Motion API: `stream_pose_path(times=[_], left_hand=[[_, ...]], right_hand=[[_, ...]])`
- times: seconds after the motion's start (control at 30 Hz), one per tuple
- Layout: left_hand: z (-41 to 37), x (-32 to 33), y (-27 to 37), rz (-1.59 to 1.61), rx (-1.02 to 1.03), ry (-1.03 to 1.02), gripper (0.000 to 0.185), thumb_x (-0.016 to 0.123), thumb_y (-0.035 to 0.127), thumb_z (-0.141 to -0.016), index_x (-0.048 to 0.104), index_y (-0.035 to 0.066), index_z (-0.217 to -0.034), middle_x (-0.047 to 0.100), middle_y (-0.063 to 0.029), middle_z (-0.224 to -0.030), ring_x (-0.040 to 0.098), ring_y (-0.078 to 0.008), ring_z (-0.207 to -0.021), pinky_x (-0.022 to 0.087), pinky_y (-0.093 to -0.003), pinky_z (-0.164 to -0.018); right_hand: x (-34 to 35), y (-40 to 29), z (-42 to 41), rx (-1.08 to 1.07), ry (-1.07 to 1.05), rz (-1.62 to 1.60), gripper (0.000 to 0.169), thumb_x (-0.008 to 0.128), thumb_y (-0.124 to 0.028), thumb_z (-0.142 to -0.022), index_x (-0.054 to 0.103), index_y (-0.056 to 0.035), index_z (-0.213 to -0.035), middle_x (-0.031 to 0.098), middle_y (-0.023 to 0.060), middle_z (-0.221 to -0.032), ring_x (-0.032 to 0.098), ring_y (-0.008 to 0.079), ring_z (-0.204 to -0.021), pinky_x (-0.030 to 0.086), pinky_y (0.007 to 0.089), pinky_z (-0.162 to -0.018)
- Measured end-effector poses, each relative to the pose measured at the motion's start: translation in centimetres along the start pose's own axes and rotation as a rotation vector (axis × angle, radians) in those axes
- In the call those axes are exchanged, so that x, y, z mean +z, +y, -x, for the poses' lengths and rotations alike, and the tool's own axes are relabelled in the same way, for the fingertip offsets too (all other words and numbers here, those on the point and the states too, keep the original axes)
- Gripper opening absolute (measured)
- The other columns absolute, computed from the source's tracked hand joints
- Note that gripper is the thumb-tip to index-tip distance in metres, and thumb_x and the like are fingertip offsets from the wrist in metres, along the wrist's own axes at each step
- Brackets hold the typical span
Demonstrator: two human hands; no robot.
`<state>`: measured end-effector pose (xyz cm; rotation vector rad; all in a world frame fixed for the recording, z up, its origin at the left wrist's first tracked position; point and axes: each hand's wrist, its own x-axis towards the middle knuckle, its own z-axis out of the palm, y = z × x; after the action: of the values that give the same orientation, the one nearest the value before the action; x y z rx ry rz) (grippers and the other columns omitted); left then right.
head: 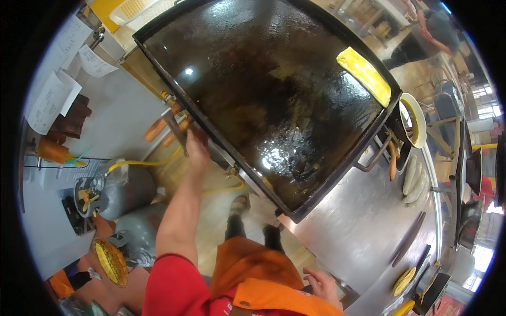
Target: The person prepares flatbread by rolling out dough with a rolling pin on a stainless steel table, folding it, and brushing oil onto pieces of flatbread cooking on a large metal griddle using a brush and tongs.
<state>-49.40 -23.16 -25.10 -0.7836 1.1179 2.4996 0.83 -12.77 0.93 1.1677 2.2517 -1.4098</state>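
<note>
A large black flat griddle (253,79) with a raised rim lies before me, its surface oily and shiny. Along its right side rests a long, flat yellow piece of food (364,75), possibly egg. My left hand (198,148) reaches to the griddle's front edge, beside a flat metal piece (175,128) and wooden handles (156,129). Its fingers are partly hidden under the rim, so what they grip cannot be told. Low by my orange apron (253,264), my right hand (322,285) holds nothing, its fingers loosely bent and apart.
A steel counter (352,213) adjoins the griddle's right, bearing pale wrapped rolls (415,181) and a dark rolling pin (409,239). A bowl of yellow liquid (413,120) stands by the griddle corner. Gas cylinders (134,189) with a yellow hose (146,162) are at left. Another person (431,39) is upper right.
</note>
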Motion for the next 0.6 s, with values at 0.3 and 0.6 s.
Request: stream_pose_path(times=[0.3, 0.6], left_hand=[[14.0, -10.9, -2.1, -0.606, 0.052, 0.046, 0.036, 0.046, 0.025, -0.098, 0.050, 0.004, -0.126, 0.057, -0.0068, -0.114, 0.053, -0.0179, -0.106, 0.043, -0.0320, -0.094], [35.6, -4.0, -3.6, -1.429, 0.553, -1.062, 0.028, 0.060, 0.000, -0.085, 0.062, 0.002, -0.113, 0.061, -0.0125, -0.102, 0.061, -0.0269, -0.087, 0.050, -0.0337, -0.071]], right_hand=[[-2.9, -3.8, -0.6, -0.086, -0.019, -0.022, 0.028, 0.056, -0.012, -0.092, 0.062, -0.0139, -0.119, 0.066, 0.0117, -0.108, 0.063, 0.0313, -0.096, 0.052, 0.0349, -0.081], [-20.8, 8.3, -10.1, -0.219, 0.827, -0.124, 0.024, 0.055, -0.014, -0.093, 0.066, -0.0062, -0.113, 0.068, 0.0135, -0.101, 0.062, 0.0234, -0.074, 0.051, 0.0324, -0.070]])
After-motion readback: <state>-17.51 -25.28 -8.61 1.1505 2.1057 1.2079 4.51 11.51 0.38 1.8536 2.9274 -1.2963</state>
